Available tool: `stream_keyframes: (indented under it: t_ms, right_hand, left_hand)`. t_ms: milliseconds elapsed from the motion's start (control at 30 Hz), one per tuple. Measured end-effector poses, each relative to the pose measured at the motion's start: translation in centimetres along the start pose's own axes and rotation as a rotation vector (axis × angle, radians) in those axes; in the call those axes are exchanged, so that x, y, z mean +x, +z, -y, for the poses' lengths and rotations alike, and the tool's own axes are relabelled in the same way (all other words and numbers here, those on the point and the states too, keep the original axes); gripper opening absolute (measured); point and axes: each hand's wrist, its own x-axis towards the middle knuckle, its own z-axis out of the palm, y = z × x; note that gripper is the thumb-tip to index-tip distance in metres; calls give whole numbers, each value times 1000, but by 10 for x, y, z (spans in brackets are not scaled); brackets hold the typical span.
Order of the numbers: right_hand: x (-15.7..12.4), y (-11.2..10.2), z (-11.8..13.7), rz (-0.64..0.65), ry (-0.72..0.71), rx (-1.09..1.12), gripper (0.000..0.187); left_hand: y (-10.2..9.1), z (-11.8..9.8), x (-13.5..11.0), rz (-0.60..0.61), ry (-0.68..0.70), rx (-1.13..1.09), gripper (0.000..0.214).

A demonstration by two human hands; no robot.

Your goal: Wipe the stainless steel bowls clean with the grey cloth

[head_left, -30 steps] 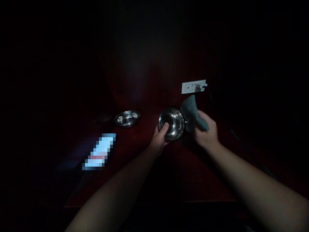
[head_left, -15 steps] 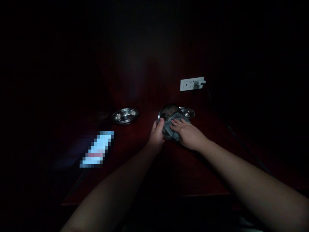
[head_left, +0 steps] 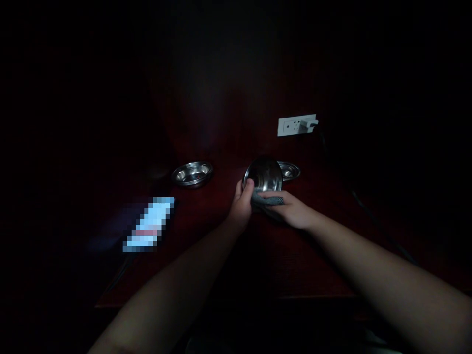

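The scene is very dark. My left hand [head_left: 241,204] grips the near rim of a small steel bowl [head_left: 264,175] tilted on edge, its inside facing me, above the dark red table [head_left: 295,255]. My right hand [head_left: 293,209] holds a grey cloth [head_left: 266,200] pressed against the bowl's lower edge, fingers laid over it. A second steel bowl [head_left: 289,170] sits on the table just behind and right of the held one. A third steel bowl [head_left: 192,173] rests to the left.
A lit, blurred-out flat screen [head_left: 149,224] lies on the table at the left. A white power socket strip [head_left: 295,125] with a plug and dark cable sits beyond the bowls. The table's front edge runs below my forearms.
My right hand brought the cloth from beside the bowl into it, then drew it down to the bowl's lower rim. The second bowl behind came into view.
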Motion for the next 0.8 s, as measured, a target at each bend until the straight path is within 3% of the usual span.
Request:
stream_keyframes:
  t_ms: [167, 267, 367, 433, 467, 533, 600, 700, 800]
  right_hand:
    - [0, 5, 5, -331, 219, 488, 25]
    - [3, -1, 9, -414, 237, 586, 24]
    - [6, -12, 10, -558, 101, 474, 27]
    - [5, -19, 10, -720, -44, 249, 29]
    - [4, -21, 10, -733, -130, 77, 31]
    - [0, -22, 10, -631, -295, -292, 43]
    - [-2, -20, 9, -407, -361, -602, 61]
    - [-2, -14, 5, -147, -277, -841, 76]
    - [1, -9, -1, -72, -178, -897, 82]
  left_hand:
    - [-1, 1, 0, 43, 23, -1, 49]
    - [-1, 1, 1, 32, 12, -16, 51]
    - [-1, 1, 2, 23, -26, -40, 55]
    - [-1, 1, 2, 17, -73, -67, 58]
    - [0, 0, 1, 12, -100, -74, 59]
    - [1, -1, -1, 9, -134, -79, 61]
    - [3, -2, -3, 28, -142, -99, 61]
    - [6, -1, -3, 82, -149, -141, 59]
    - [7, 1, -2, 101, -159, -136, 59]
